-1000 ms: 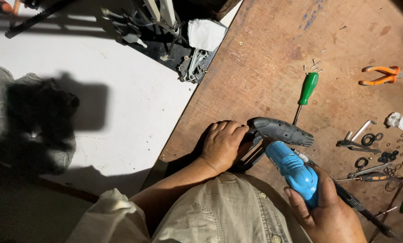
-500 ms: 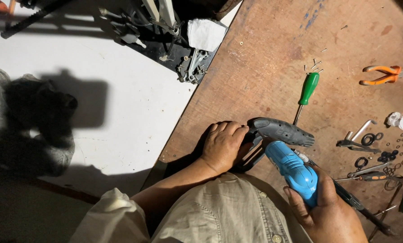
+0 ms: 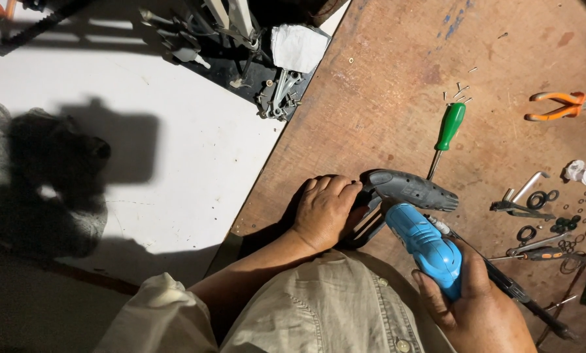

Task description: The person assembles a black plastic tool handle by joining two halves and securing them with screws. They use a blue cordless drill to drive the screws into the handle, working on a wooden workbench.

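Note:
My right hand [image 3: 471,302] grips a blue electric screwdriver [image 3: 425,246], its tip aimed up-left at a grey, ribbed tool handle [image 3: 411,189] lying on the brown wooden workbench [image 3: 397,98]. My left hand [image 3: 324,210] rests palm down on the dark part at the left end of that grey handle, pressing it onto the bench. A long dark bar [image 3: 522,295] runs from under the screwdriver toward the lower right.
A green-handled screwdriver [image 3: 447,133] lies just above the grey handle, small screws [image 3: 461,93] beyond it. Orange pliers [image 3: 558,106], rings, washers and small tools [image 3: 541,222] crowd the right side. Metal tools and a white cloth [image 3: 296,47] sit at top centre. White floor [image 3: 195,144] lies left.

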